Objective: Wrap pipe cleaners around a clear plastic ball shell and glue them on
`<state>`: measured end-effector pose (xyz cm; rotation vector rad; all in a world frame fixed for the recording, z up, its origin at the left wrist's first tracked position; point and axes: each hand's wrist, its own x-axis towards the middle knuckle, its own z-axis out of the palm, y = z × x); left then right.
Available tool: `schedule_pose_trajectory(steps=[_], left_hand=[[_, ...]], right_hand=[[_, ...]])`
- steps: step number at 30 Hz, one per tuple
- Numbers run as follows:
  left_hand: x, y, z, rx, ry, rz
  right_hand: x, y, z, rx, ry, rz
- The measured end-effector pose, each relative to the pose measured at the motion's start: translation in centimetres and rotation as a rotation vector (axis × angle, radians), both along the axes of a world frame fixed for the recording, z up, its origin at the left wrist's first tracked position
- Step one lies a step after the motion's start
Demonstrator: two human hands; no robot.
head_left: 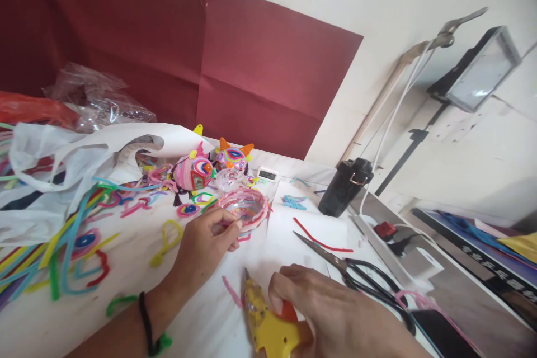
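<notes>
The scissors [335, 263] show dull grey metal blades and glossy black plastic handles; just left of them the glue gun [268, 324] is shiny yellow plastic. Further left of the scissors, the bowl [246, 207] is clear glossy plastic wrapped in fuzzy pipe cleaners [75, 246]; the bag [62, 162] looks matt white cloth; the counter [201, 313] is smooth white.

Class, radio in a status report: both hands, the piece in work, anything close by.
Left hand grips pink-wrapped clear bowl at rim. Right hand holds yellow glue gun, nozzle up. Scissors lie right of gun.
</notes>
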<state>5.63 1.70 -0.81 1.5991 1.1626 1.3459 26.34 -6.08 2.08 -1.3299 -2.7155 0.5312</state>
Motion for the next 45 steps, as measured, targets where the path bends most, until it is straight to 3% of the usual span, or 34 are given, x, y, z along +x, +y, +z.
schedule_pose_trajectory(steps=[6, 11, 15, 31, 45], left_hand=[[0.1, -0.3, 0.1, 0.092, 0.079, -0.006], [0.5, -1.1, 0.4, 0.275, 0.244, 0.022], [0.7, -1.7, 0.7, 0.374, 0.31, 0.003], [1.2, -2.3, 0.0, 0.46, 0.411, -0.044], [1.5, -2.7, 0.2, 0.532, 0.469, -0.023]], right_hand=[[-0.3, 0.4, 0.8, 0.154, 0.145, 0.112], [-0.6, 1.6, 2.3, 0.483, 0.39, -0.098], [-1.5, 2.4, 2.1, 0.609, 0.364, -0.152], [-2.8, 3.1, 0.5, 0.706, 0.289, -0.222], [-2.6, 3.0, 0.5, 0.697, 0.225, -0.161]])
